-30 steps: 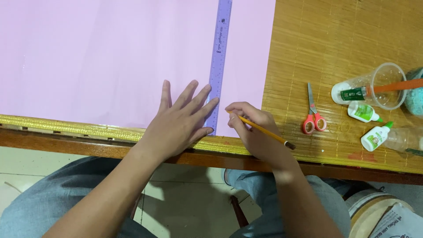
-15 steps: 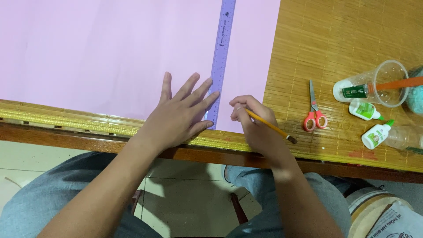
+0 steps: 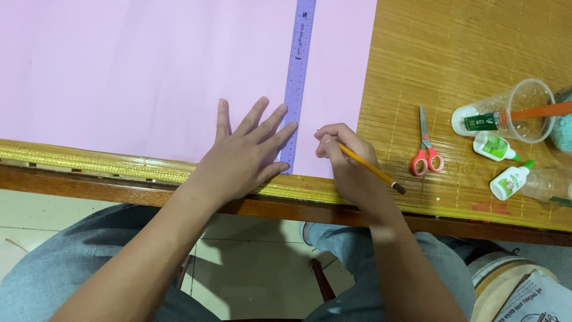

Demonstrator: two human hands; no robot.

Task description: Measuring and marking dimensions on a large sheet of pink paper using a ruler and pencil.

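Pink paper sheet (image 3: 149, 71), one; I saw the left hand (image 3: 247, 155), fingers spread, pinning one purple ruler (image 3: 297, 71), the right hand (image 3: 348, 164) clamped on one pencil (image 3: 369, 169); one pair of scissors (image 3: 425, 149), two glue bottles (image 3: 494, 147).

Left hand (image 3: 247, 156) lies flat, fingers spread, on pink paper (image 3: 143, 71), pressing the purple ruler (image 3: 296, 77). Right hand (image 3: 348, 164) grips a yellow pencil (image 3: 368, 169) just right of the ruler. Red-handled scissors (image 3: 425, 149) lie on the tabletop (image 3: 441, 53) farther right.
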